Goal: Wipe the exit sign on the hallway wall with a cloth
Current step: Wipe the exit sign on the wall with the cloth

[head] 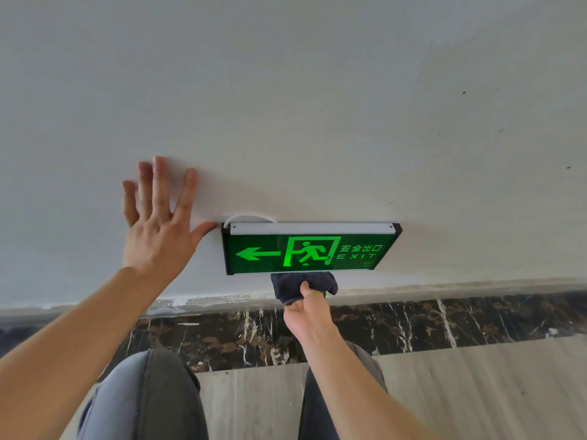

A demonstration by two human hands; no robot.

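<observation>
Right hand [305, 308] grips the cloth [301, 285] under the exit sign [305, 250]; left hand [158, 230] lies flat, released, on the wall [286, 106].

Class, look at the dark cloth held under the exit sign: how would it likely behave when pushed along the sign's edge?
The dark cloth looks soft and floppy: it bunches in folds around the right hand, so it would probably mould to the lower edge of the exit sign. It seems light, since thumb and fingers alone pinch it. Its fuzzy surface probably drags rather than slips.

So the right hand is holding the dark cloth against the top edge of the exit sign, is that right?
Not quite. The head view shows the right hand holding the dark cloth against the bottom edge of the exit sign, not the top edge.
</observation>
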